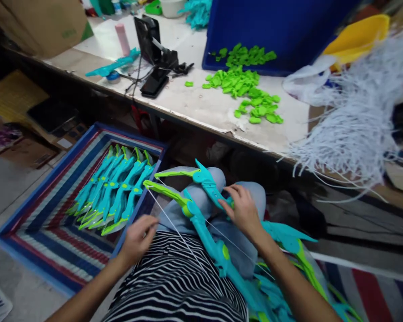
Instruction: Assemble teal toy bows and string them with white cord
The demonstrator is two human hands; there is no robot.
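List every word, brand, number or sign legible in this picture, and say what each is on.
No text is legible.
Green print on the cardboard box: too blurred to read.
Small bottle at the back of the table: any label is too small to read.
Turquoise-and-green bow across the lap: no lettering can be made out.

Bows [217, 251] turquoise and lime; cord bundle [349, 138] white; shirt [174, 277] black-white striped; bin [272, 29] deep blue.

Blk phone [154, 84] on tbl [188, 105], pink cyl. [122, 40] beyond — cardbd box [40, 27], L end
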